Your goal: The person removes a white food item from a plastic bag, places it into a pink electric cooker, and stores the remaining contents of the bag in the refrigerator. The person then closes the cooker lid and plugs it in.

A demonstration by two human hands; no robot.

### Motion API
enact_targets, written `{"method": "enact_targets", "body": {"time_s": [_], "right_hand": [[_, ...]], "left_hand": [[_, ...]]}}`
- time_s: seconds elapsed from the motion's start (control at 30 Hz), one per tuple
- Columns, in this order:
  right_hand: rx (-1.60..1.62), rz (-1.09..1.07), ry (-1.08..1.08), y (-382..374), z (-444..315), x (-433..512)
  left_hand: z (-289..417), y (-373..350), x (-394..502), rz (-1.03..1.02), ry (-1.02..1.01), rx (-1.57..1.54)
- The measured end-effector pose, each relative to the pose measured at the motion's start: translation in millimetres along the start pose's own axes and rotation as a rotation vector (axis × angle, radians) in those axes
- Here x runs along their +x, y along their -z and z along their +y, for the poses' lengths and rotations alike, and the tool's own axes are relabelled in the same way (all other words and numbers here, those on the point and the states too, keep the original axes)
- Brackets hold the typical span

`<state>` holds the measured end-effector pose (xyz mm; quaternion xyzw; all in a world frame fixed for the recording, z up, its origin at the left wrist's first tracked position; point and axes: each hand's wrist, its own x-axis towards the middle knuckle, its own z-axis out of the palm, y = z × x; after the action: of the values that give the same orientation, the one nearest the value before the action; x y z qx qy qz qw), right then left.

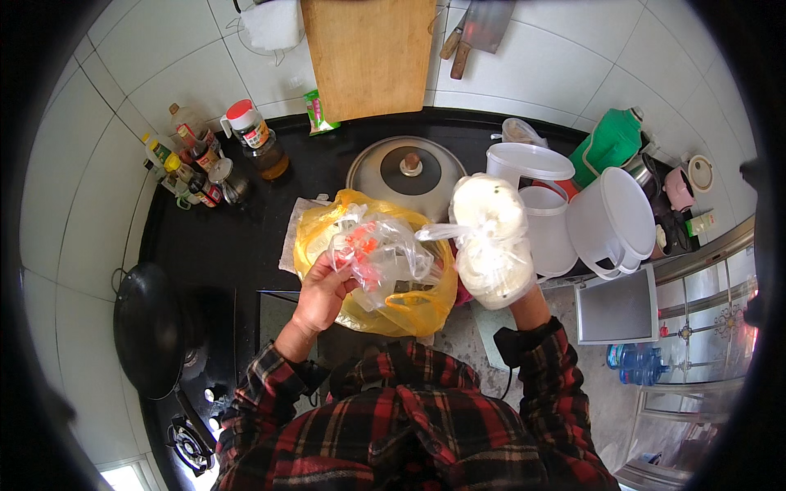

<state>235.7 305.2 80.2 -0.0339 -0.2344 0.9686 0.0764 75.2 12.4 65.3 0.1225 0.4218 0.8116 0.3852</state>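
Note:
My left hand (323, 293) pinches a clear plastic bag with red print (381, 248) over an open yellow plastic bag (424, 310). Clear packaging shows inside the yellow bag, which rests at the counter's front edge on a greyish cloth (291, 236). On the right, a knotted clear bag of white, rounded food (494, 264) is held up by my right hand (529, 307); its fingers are hidden behind the bag. Behind both bags lies a steel and glass pan lid (374, 166) with a knob.
White plastic buckets (608, 215) stand at right, near a green container (608, 144). Bottles (196, 150) and an oil jug (264, 150) stand back left. A black wok (147, 331) sits on the stove at left. A wooden cutting board (371, 58) leans on the wall beside hanging cleavers (485, 27).

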Motion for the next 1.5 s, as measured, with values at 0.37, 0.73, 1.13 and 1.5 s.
{"method": "enact_targets", "body": {"time_s": [0.37,0.73,1.13,1.5], "right_hand": [[-0.158,-0.04,-0.556,-55,13,-38],[-0.861,-0.171,-0.318,0,20,9],[-0.378,0.109,-0.641,-9,46,15],[-0.435,-0.015,-0.594,-10,54,6]], "left_hand": [[22,-6,5,0.014,-0.104,-0.076],[25,0,-15,-0.2,0.152,0.043],[52,-73,-35,-0.557,0.121,0.828],[90,-131,-73,-0.702,-0.555,1.492]]}}
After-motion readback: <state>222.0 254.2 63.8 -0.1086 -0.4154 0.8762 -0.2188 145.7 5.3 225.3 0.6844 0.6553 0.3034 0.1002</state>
